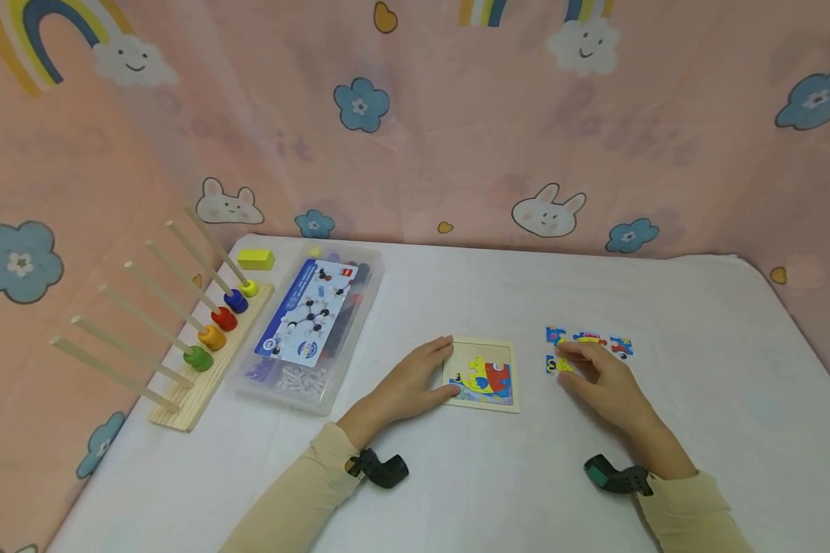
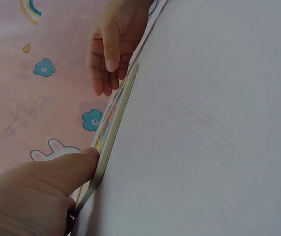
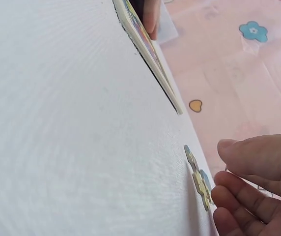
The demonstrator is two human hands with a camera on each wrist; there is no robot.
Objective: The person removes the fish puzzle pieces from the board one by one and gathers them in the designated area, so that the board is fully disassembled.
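A small wooden puzzle tray [image 1: 469, 352] lies on the white table, its lower right part filled with colourful pieces. My left hand [image 1: 408, 384] grips its left side, the thumb on the near left corner and the fingers along the far left. In the left wrist view, the thumb presses on the edge of the tray [image 2: 112, 135]. To the right, my right hand [image 1: 609, 388] hovers over loose puzzle pieces [image 1: 621, 347], thumb and fingers apart. The right wrist view shows loose pieces [image 3: 199, 183] flat on the table beside the fingertips, with nothing visible between thumb and fingers.
At the left stands a wooden peg rack [image 1: 210, 376] with tall rods and coloured beads. Beside it lies a clear plastic case [image 1: 360, 322] with a molecule-model label. A yellow block [image 1: 256, 259] sits behind them. A patterned pink cloth [image 1: 415, 153] hangs behind the table.
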